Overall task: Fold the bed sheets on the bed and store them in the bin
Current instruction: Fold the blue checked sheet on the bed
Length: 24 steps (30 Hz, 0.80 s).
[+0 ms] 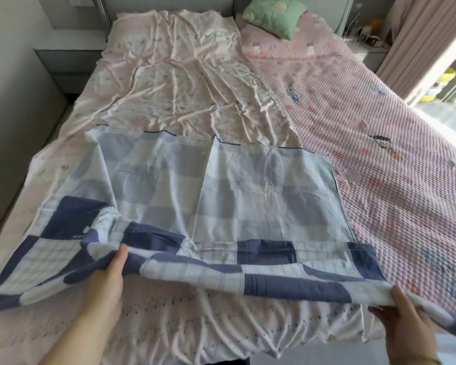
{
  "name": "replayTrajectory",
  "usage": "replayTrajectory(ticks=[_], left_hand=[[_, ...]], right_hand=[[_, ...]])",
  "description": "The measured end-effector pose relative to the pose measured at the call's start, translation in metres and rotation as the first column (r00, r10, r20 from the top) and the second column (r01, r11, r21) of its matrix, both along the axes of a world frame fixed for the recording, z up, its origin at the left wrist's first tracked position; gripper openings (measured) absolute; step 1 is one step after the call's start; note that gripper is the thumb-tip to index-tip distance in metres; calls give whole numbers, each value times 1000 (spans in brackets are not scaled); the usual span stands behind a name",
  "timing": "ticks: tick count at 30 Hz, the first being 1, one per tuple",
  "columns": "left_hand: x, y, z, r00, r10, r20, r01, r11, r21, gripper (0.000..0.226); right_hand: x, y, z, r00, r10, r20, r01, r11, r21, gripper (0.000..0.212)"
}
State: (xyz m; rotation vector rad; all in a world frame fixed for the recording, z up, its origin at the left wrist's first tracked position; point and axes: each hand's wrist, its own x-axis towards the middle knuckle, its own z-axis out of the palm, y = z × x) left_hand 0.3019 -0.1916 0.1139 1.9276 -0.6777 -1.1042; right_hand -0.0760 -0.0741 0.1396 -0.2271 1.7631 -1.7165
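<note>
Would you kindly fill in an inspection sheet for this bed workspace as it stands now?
Surface: bed under a pink textured bedspread.
Job's things: blue checked sheet part-folded, near edge lifted; pale pink sheet spread wrinkled behind it; bin not in view.
Clutter: green pillow at the head end.
Grips: left hand and right hand each hold the checked sheet's near edge.
Cables: nothing seen.
Surroundings: grey nightstand left, pink curtain right.
</note>
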Motion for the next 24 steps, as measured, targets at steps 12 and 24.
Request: replayTrajectory(ticks=[12,24], left_hand=[[-68,-199,27,995,97,-23,-99,987,-127,58],[-64,-223,-64,582,-732,354,600,681,420,53]], right_hand=[[-63,-211,26,981,40,-190,-6,984,177,19],[-40,-315,-65,693,720,-44,-585,597,548,43]])
